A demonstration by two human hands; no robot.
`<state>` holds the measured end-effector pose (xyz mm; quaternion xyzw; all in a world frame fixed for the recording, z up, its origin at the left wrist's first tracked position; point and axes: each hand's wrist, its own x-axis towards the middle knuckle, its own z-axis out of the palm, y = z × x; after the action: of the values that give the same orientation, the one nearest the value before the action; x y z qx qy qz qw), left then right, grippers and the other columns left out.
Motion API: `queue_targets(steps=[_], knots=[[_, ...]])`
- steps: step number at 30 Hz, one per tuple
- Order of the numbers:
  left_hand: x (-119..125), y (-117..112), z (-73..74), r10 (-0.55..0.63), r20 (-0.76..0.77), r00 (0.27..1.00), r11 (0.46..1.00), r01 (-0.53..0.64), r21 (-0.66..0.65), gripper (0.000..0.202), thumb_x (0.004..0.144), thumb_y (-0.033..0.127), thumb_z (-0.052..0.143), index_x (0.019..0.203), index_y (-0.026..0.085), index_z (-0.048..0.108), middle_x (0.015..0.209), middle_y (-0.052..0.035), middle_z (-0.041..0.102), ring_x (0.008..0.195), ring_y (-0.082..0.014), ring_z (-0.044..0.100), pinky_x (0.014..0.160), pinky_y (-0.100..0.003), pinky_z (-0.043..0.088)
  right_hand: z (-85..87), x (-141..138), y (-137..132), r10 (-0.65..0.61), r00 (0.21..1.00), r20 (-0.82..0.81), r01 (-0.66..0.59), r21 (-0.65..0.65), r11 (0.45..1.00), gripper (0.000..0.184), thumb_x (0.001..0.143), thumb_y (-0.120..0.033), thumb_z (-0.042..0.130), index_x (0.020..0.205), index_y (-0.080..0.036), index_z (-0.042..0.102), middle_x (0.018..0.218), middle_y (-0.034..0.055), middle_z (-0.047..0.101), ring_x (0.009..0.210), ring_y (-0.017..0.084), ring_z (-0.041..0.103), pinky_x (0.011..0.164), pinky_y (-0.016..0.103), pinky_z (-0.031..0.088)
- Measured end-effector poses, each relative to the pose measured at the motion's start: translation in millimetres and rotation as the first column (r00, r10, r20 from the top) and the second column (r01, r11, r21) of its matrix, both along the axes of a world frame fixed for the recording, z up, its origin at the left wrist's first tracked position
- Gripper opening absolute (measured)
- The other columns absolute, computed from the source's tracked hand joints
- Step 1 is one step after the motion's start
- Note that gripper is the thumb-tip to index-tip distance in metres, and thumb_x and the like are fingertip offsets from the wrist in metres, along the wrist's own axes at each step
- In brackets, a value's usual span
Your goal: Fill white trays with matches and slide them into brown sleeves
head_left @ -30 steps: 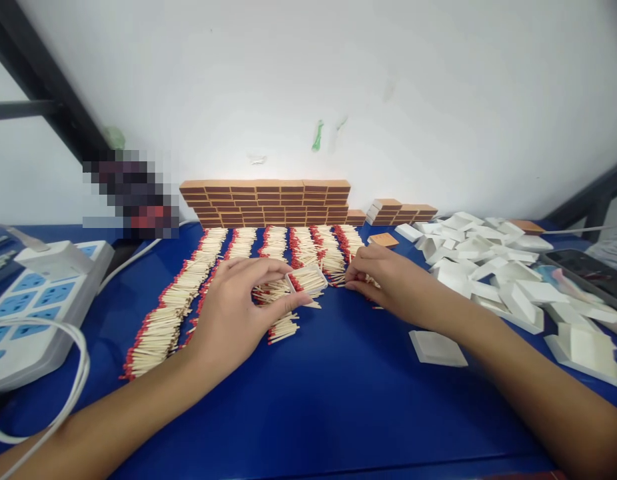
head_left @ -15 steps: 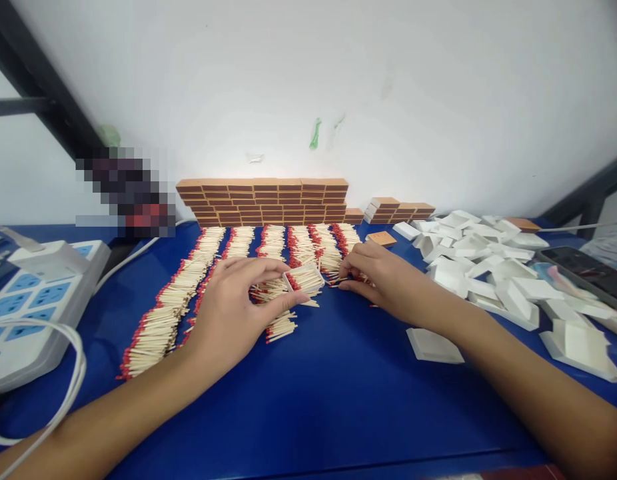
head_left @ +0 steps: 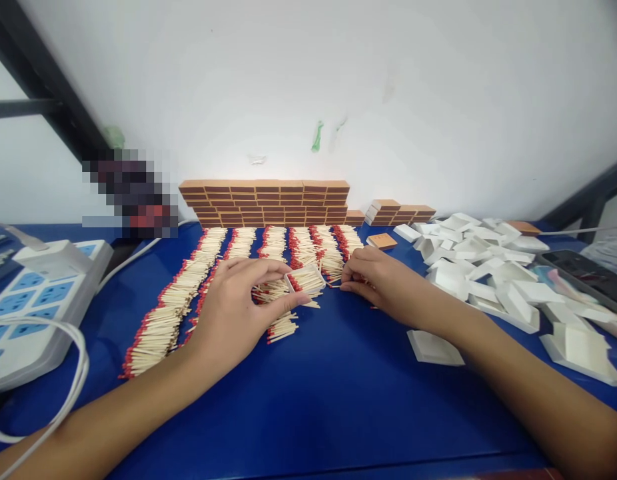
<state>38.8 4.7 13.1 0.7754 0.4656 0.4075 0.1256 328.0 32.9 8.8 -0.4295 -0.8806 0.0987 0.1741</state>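
Between the thumb and fingers of my left hand (head_left: 238, 293) is a small white matchbox tray (head_left: 306, 279) filled with red-tipped matches. Long rows of loose matches (head_left: 158, 333) lie on the blue table (head_left: 338, 400), partly hidden behind that hand. My right hand (head_left: 376, 277) is at the near end of the rightmost match row (head_left: 346, 243), its thumb and fingertips pinched together. Whatever those fingertips hold is too small and too covered to make out. One white tray (head_left: 435, 347) lies beneath my right forearm.
A wall of stacked brown matchboxes (head_left: 268, 203) stands at the back, with a smaller stack (head_left: 398, 212) beside it. White trays (head_left: 488, 267) are heaped at the right near a phone (head_left: 588, 273). A power strip (head_left: 43, 300) with white cables sits at the left.
Both hands keep nearly the same place. My right thumb and fingertips have drawn closer together at the match row. The whole view has shifted very slightly.
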Motion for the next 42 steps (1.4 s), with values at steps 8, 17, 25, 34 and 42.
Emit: queue_targets(steps=[8, 17, 25, 34, 42], knots=[[-0.2, 0.4, -0.3, 0.004, -0.020, 1.000, 1.000, -0.003, 0.003, 0.035, 0.082, 0.057, 0.089, 0.104, 0.031, 0.078, 0.103, 0.0014, 0.084, 0.102, -0.0290, 0.078, 0.096, -0.046, 0.052, -1.0, 1.2, 0.1, 0.013, 1.000, 0.000, -0.013, 0.023, 1.000, 0.009, 0.105, -0.022, 0.058, 0.098, -0.021, 0.064, 0.100, 0.0103, 0.063, 0.096, 0.027, 0.056, 0.080, 0.040, 0.046], [-0.6, 1.2, -0.6, -0.001, -0.042, 0.999, 1.000, 0.001, -0.004, 0.035, 0.083, 0.055, 0.090, 0.104, 0.030, 0.078, 0.102, 0.0010, 0.084, 0.103, -0.0295, 0.078, 0.099, -0.046, 0.050, 3.3, 0.6, -1.9, 0.011, 1.000, -0.008, -0.011, -0.015, 1.000, 0.021, 0.106, -0.024, 0.053, 0.086, -0.022, 0.059, 0.095, 0.0097, 0.064, 0.091, 0.026, 0.057, 0.077, 0.038, 0.047], [1.2, 0.6, -0.9, -0.060, -0.093, 0.994, 0.995, 0.066, 0.070, 0.036, 0.080, 0.049, 0.092, 0.101, 0.026, 0.076, 0.104, 0.0028, 0.084, 0.100, -0.0244, 0.077, 0.098, -0.041, 0.047, 14.4, -4.6, -8.6, -0.024, 0.991, -0.131, 0.049, 0.188, 0.981, 0.011, 0.105, -0.025, 0.061, 0.095, -0.023, 0.062, 0.094, 0.0074, 0.064, 0.089, 0.025, 0.057, 0.079, 0.038, 0.047], [4.7, -5.2, -3.3, -0.141, -0.155, 0.978, 0.977, 0.163, 0.136, 0.038, 0.083, 0.050, 0.089, 0.107, 0.026, 0.074, 0.112, 0.0027, 0.083, 0.105, -0.0218, 0.075, 0.106, -0.040, 0.042, 12.5, -38.7, -35.8, 0.133, 0.966, -0.220, -0.095, 0.175, 0.980, 0.004, 0.105, -0.018, 0.064, 0.102, -0.021, 0.064, 0.096, 0.0058, 0.063, 0.092, 0.021, 0.059, 0.080, 0.034, 0.049], [4.0, -4.7, -3.5, -0.152, -0.157, 0.976, 0.974, 0.175, 0.142, 0.039, 0.082, 0.052, 0.088, 0.107, 0.025, 0.073, 0.113, 0.0021, 0.083, 0.105, -0.0223, 0.075, 0.104, -0.040, 0.044, 10.1, -37.0, -32.8, 0.125, 0.965, -0.230, -0.084, 0.180, 0.980, 0.005, 0.105, -0.019, 0.065, 0.100, -0.020, 0.064, 0.094, 0.0050, 0.063, 0.090, 0.020, 0.059, 0.077, 0.032, 0.048]])
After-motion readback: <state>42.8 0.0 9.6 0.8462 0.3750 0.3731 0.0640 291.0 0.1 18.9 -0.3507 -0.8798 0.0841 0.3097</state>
